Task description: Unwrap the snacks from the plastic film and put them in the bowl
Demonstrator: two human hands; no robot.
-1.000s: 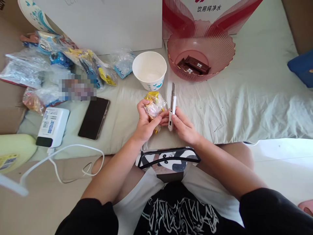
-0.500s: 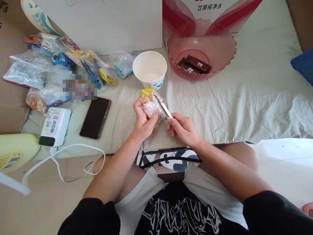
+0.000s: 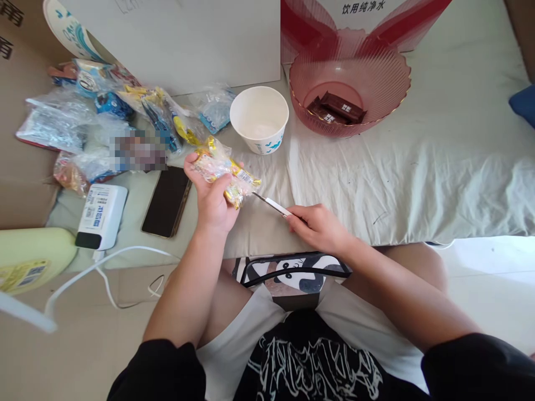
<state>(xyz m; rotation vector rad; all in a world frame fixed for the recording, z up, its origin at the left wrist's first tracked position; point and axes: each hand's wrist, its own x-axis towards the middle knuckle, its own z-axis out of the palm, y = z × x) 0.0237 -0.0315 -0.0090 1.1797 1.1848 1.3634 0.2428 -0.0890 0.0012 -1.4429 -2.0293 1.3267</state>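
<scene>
Separately, closed hands (image 3: 214, 203) (image 3: 315, 225) grip a packet (image 3: 229, 168) and a knife (image 3: 276, 207) slanting blade-first up-left.

Soft daylight-like light, floor (image 3: 491, 264) at my right blown out. Glints on my packet (image 3: 213, 161). Wide-angle stretch at edges; pixelated patch (image 3: 140, 151) left.

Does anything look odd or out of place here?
Nothing looks spilled. A blocky, pixelated patch covers part of the pile of colourful plastic packets, hiding what lies there. The slim white utility knife has its blade bare, pointing toward the yellow-and-clear plastic package in the left hand.
</scene>
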